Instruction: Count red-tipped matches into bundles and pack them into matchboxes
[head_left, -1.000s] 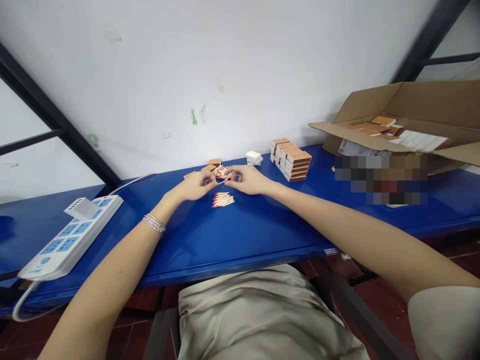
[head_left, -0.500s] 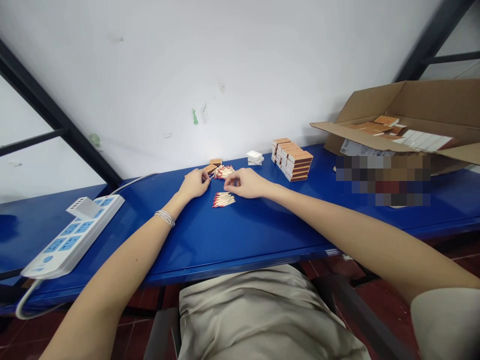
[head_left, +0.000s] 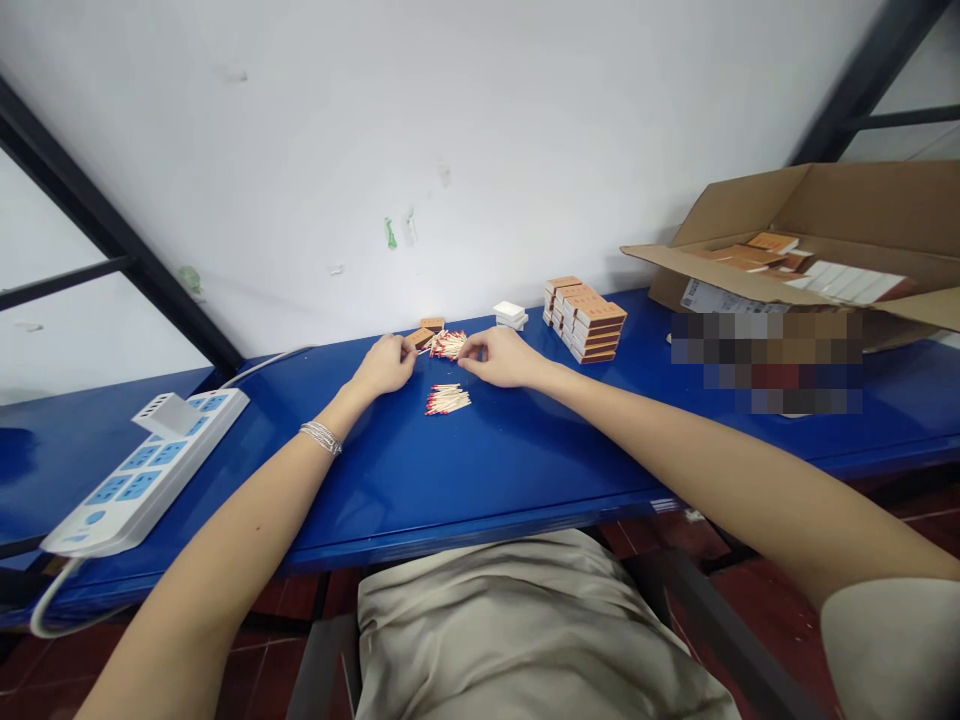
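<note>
A loose heap of red-tipped matches (head_left: 448,346) lies on the blue table between my hands. Closer to me is a smaller, more evenly laid group of matches (head_left: 448,399). My left hand (head_left: 387,364) is closed at the heap's left side, a pale match end showing at its pinched fingertips. At the heap's right edge my right hand (head_left: 504,358) has thumb and fingers drawn together; anything between them is too small to make out. Brown matchboxes (head_left: 421,338) sit behind the heap, partly covered by it and by my left hand.
White matchbox trays (head_left: 510,315) stand stacked near the wall. To their right rises a stack of matchboxes (head_left: 585,318). An open carton (head_left: 862,215) holding more boxes is at far right. A white power strip (head_left: 150,470) lies at left on the blue table (head_left: 420,480).
My right hand has moved away from above the smaller match group, slightly back and right, to the heap's edge. My left hand has shifted a little left.
</note>
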